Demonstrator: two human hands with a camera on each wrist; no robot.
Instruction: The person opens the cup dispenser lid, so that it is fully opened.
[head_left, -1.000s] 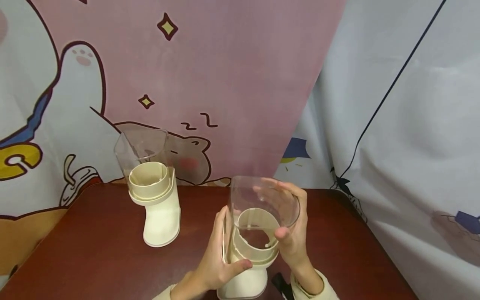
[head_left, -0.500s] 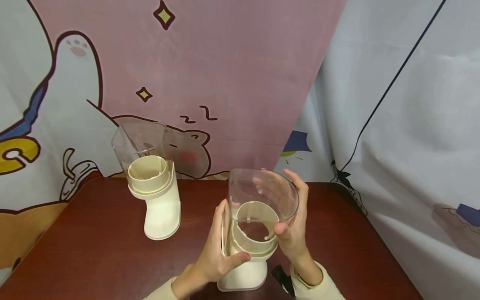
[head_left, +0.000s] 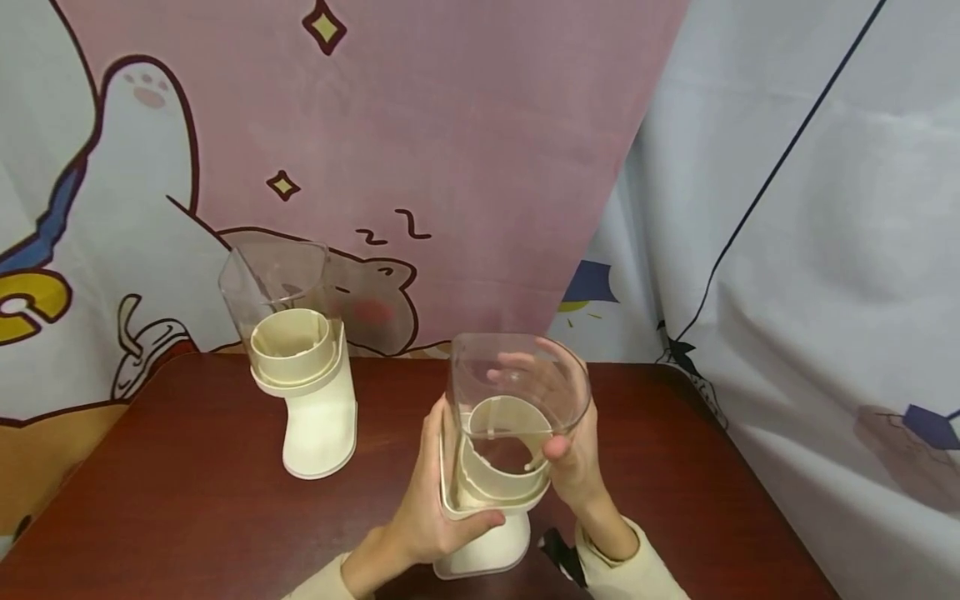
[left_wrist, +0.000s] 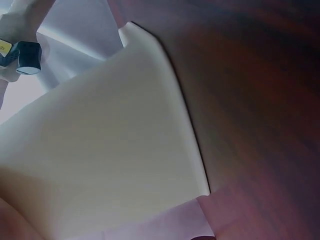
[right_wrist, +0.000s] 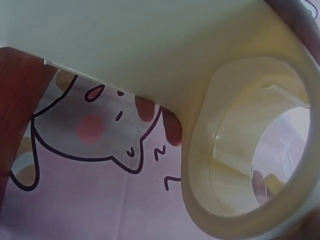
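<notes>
Both hands are on a cream plastic stand (head_left: 483,546) that carries a clear, open-topped container (head_left: 517,367) around a short cream collar (head_left: 498,475). My left hand (head_left: 442,508) grips the stand's side, its thumb across the front below the collar. My right hand (head_left: 577,458) holds the container from the right, fingers behind the clear wall and thumb at the front. In the left wrist view the stand's smooth cream panel (left_wrist: 110,135) fills the middle. The right wrist view looks up into the round cream opening (right_wrist: 200,195), with fingertips (right_wrist: 172,127) at the panel's edge.
A matching cream stand (head_left: 318,433) with its own clear container (head_left: 277,271) is upright at the back left of the dark red-brown table (head_left: 202,467). Beside my right sleeve (head_left: 630,562) is a small black object (head_left: 561,557). A printed curtain (head_left: 465,167) hangs behind the table.
The head view tilts and shifts slightly. My right forefinger, raised apart before, now lies closer against the container's far side. Both hands stay on the same stand and container.
</notes>
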